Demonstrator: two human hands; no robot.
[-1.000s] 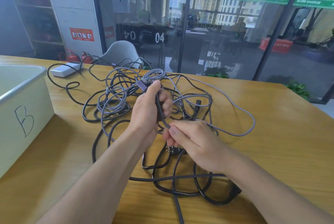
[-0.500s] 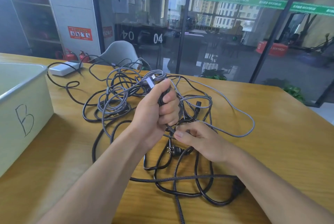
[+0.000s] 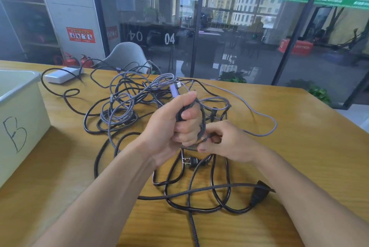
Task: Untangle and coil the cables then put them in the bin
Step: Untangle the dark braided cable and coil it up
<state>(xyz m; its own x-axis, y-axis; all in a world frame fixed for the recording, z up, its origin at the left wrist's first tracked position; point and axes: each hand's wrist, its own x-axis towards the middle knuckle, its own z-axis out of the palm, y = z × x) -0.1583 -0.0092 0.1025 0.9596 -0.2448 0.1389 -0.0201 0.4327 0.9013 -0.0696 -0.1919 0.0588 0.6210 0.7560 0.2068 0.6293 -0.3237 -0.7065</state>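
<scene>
We are coiling: our left hand (image 3: 175,125) grips a braided cable (image 3: 201,119) wound around its fingers, while our right hand (image 3: 225,143) pinches its trailing length. The tangle (image 3: 127,107) lies mid-bench; the bin (image 3: 22,111) waits far left. Next, we likely feed more slack round.

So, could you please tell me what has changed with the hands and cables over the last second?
The left hand has closed into a fist on the dark braided cable, now looped around its fingers. The right hand keeps pinching that cable just below. The tangle and bin stayed put.
</scene>
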